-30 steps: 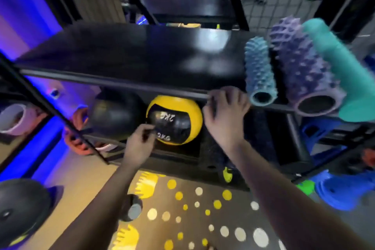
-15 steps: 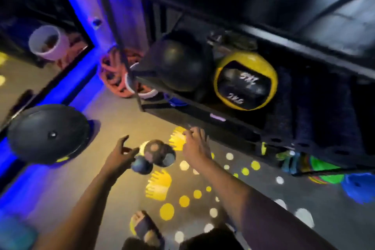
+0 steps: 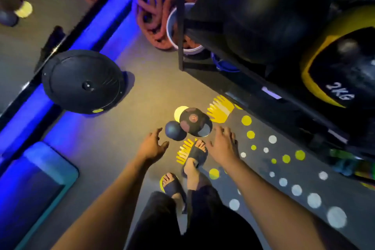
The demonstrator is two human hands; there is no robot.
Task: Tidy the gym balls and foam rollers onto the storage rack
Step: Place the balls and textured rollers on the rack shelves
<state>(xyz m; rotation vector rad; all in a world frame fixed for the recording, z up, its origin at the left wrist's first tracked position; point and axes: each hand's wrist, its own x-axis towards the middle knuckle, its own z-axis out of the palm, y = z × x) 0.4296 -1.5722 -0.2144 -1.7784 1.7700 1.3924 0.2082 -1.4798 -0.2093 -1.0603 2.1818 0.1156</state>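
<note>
Hands come down from the storage rack (image 3: 180, 26) to the floor (image 3: 142, 97), left hand (image 3: 153, 146) and right hand (image 3: 222, 144) spread wide and empty either side of the touching dark ball (image 3: 175, 130) and patched ball (image 3: 194, 121), so a scoop looks next.

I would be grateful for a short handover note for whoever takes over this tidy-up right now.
Left hand: open, empty, hovers just left of the small ball.
Right hand: open, empty, hovers just right of the patched ball.
Both balls lie side by side on the floor in front of the rack.
Done: the black ball and the yellow ball sit on a rack shelf.
Left: lift the two floor balls and shelve them. No foam rollers are in view.
</note>
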